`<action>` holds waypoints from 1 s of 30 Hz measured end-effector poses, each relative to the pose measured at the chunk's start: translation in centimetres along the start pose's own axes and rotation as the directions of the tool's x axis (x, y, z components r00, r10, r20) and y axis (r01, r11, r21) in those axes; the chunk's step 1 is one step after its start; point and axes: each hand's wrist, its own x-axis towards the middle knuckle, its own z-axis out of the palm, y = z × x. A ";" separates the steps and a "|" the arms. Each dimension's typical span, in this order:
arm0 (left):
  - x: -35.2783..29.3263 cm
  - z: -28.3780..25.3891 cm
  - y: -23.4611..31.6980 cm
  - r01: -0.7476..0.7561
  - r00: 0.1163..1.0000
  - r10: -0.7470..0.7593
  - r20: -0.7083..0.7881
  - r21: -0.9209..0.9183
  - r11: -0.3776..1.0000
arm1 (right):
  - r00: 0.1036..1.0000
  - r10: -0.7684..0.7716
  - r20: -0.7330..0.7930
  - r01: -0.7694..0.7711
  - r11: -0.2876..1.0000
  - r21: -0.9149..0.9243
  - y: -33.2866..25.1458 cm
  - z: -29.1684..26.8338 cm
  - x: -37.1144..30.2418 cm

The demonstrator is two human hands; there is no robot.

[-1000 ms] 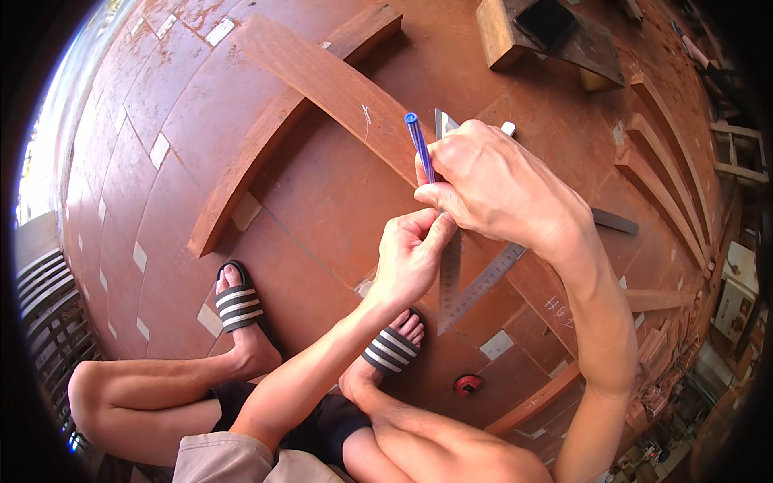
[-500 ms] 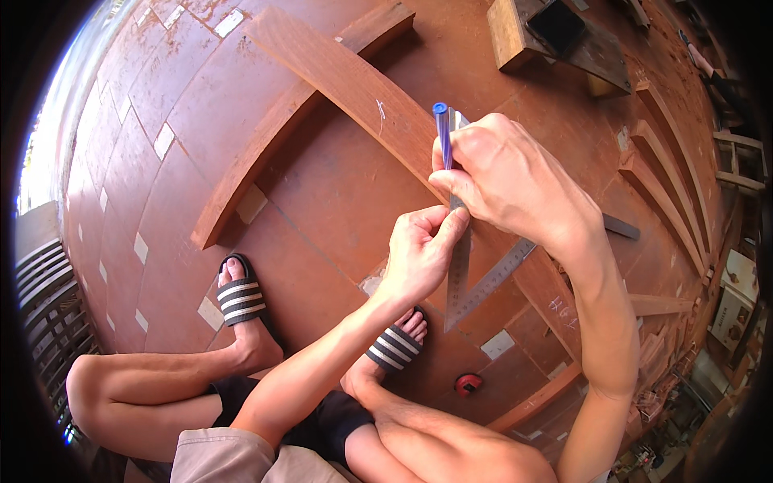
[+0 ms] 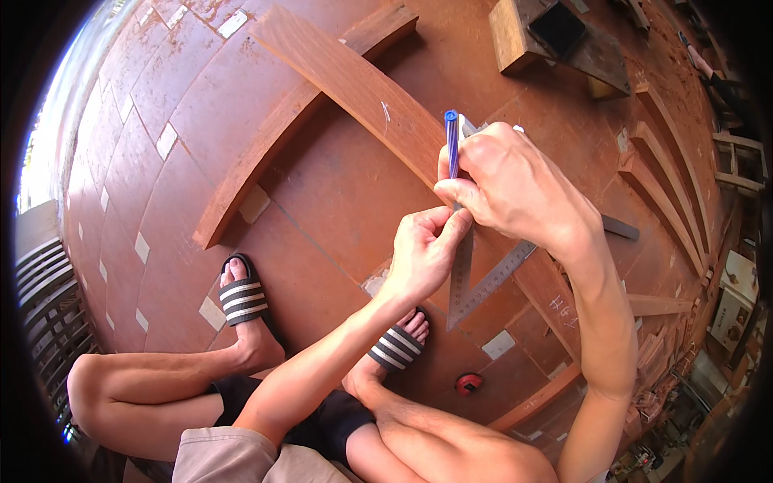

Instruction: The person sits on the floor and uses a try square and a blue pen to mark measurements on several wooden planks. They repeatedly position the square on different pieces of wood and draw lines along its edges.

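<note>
My left hand point(image 3: 425, 248) is closed in a pinch on the upper part of one blade of a metal measuring square point(image 3: 493, 279). The square's graduated arms meet in a point toward me, over a long reddish wooden plank point(image 3: 354, 90). Right beside it, my right hand point(image 3: 519, 189) is closed round a blue pen point(image 3: 452, 149), its capped blue end upward. The pen's lower end is hidden behind my fingers. A greyish edge shows behind that hand, and a dark metal bar point(image 3: 620, 227) sticks out past my right wrist. White marks are drawn on the plank.
Under the plank runs a crosswise wooden beam point(image 3: 262, 157). A wooden bench point(image 3: 564, 48) stands at the far right, with several boards point(image 3: 668, 177) below it. A red round object point(image 3: 469, 384) lies near my right foot; a slatted metal chair point(image 3: 52, 314) is at left.
Both hands have shifted very slightly to the right with the pen, which now stands a little more upright. The grips stay the same.
</note>
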 end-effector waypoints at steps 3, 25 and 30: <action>-0.1 0.0 0.5 0.006 1.000 -0.006 0.007 0.007 1.000 | 0.997 0.059 0.040 -0.060 0.998 0.022 0.4 -0.2 0.9; 1.0 -2.7 6.1 0.094 0.901 -0.254 0.353 0.411 0.907 | 0.895 0.361 -0.261 -0.224 0.871 0.436 3.3 0.8 -6.3; 6.7 -4.5 20.6 -0.024 0.708 -0.145 0.692 0.229 0.973 | 0.712 0.418 -0.564 0.060 0.764 0.642 3.1 -4.8 -5.2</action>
